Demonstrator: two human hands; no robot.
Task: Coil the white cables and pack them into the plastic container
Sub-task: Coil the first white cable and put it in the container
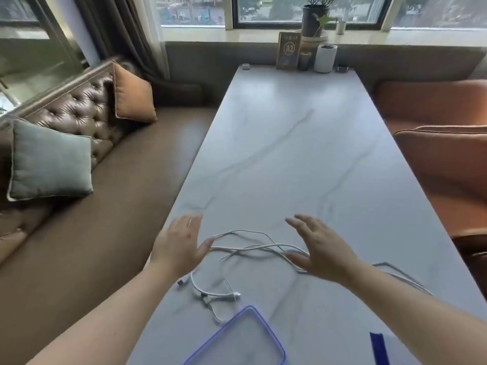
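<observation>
Loosely, white cables (237, 249) lie between left hand (179, 246) and right hand (322, 252), both spread, perhaps touching.

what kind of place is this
Probably a cafe or restaurant: an A2 table sign stands on the long marble-look table, flanked by a tufted leather bench and orange seats.

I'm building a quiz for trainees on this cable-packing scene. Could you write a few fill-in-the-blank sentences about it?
1. The white cables lie on the ___, outside the plastic container.
2. The container's rim is coloured ___.
3. The sign at the far end reads ___.
4. The left hand and the right hand hold ___.

Missing words: table; blue; A2; nothing.
</observation>
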